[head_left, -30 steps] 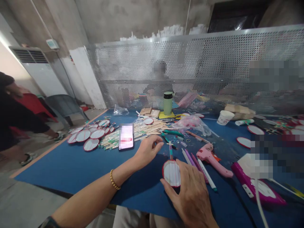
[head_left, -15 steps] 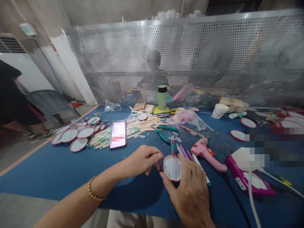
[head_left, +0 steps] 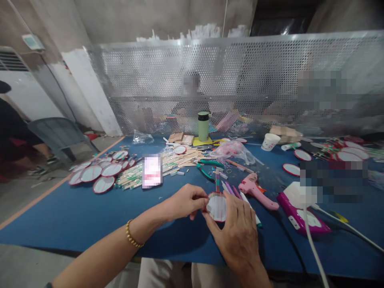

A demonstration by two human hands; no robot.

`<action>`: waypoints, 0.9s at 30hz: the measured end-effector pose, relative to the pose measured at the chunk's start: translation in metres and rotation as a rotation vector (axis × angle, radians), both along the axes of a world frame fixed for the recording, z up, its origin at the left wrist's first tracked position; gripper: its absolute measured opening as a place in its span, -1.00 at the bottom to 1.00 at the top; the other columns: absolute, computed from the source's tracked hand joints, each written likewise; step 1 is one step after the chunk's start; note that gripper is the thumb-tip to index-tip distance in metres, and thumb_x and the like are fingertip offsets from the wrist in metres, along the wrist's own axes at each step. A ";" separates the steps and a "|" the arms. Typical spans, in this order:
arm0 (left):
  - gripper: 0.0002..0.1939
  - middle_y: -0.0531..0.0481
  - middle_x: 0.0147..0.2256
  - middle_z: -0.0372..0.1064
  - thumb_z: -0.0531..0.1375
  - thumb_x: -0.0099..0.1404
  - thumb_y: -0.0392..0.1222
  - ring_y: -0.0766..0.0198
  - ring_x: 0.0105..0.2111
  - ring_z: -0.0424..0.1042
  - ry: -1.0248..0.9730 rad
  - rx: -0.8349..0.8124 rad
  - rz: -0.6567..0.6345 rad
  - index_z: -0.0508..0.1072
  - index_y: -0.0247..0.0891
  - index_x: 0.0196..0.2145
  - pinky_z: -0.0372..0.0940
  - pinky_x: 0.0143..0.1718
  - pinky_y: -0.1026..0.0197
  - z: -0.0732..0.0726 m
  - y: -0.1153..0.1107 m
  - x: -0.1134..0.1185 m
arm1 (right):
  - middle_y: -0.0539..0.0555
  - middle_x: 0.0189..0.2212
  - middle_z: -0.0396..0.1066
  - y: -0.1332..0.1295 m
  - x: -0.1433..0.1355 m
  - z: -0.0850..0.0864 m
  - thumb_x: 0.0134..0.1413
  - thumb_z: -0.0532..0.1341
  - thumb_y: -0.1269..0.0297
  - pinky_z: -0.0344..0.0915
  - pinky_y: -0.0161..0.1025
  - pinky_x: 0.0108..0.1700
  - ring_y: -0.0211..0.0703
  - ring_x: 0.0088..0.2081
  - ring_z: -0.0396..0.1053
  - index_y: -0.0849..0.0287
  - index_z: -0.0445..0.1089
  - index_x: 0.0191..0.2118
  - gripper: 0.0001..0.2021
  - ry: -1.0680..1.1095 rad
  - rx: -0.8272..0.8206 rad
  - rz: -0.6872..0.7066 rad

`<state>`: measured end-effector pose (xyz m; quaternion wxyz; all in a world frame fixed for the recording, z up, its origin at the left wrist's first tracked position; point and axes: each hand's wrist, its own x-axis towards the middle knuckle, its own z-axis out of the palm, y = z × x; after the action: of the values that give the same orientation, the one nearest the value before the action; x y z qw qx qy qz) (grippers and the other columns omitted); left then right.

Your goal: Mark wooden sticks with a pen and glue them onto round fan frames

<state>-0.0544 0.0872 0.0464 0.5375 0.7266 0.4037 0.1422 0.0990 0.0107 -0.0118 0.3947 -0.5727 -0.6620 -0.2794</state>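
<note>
Red-rimmed disc — right hand holding, left hand touching

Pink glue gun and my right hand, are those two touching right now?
Apart. The head view shows it: a white marker and a strip of blue tabletop lie between your right hand and the pink glue gun.

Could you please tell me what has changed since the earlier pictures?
The left hand has moved toward the person and rightward, bringing its fingertips to the left rim of the disc. The right hand still holds the disc; the phone and glue gun stayed put.
</note>
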 end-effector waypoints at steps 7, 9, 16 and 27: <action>-0.85 0.09 -0.54 0.38 0.13 0.16 -0.16 0.45 -0.71 0.23 -0.027 0.008 0.047 0.40 -0.31 -0.40 0.08 -0.69 0.38 -0.001 -0.001 0.002 | 0.37 -0.15 0.46 0.001 0.002 -0.003 0.31 0.08 -0.03 0.29 0.03 -0.14 0.16 -0.13 0.35 0.41 0.24 0.13 -0.45 -0.002 -0.006 0.014; -0.84 0.08 -0.54 0.38 0.12 0.17 -0.15 0.45 -0.71 0.23 -0.031 0.014 0.055 0.38 -0.31 -0.43 0.07 -0.70 0.39 0.000 -0.002 0.003 | 0.38 -0.13 0.46 0.002 0.003 -0.005 0.30 0.06 -0.09 0.30 0.04 -0.13 0.17 -0.11 0.35 0.40 0.22 0.16 -0.40 0.009 -0.018 0.026; -0.81 0.08 -0.55 0.37 0.13 0.19 -0.10 0.48 -0.71 0.24 -0.019 0.050 0.077 0.36 -0.29 -0.44 0.05 -0.73 0.44 0.003 -0.001 0.004 | 0.37 -0.06 0.44 0.001 0.006 -0.006 0.33 0.05 -0.06 0.34 0.08 -0.05 0.17 -0.01 0.37 0.33 0.19 0.23 -0.42 0.174 -0.058 0.123; -0.83 0.05 -0.52 0.41 0.11 0.16 -0.14 0.44 -0.72 0.26 -0.030 0.041 0.077 0.38 -0.31 -0.40 0.08 -0.72 0.40 -0.003 0.002 0.006 | 0.34 -0.06 0.44 -0.005 0.011 0.001 0.34 0.11 0.11 0.38 0.11 -0.03 0.12 -0.02 0.38 0.29 0.24 0.17 -0.57 0.227 0.035 0.227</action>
<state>-0.0486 0.0891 0.0432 0.5225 0.7192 0.4201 0.1822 0.1102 0.0062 -0.0107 0.5058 -0.5151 -0.6687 -0.1777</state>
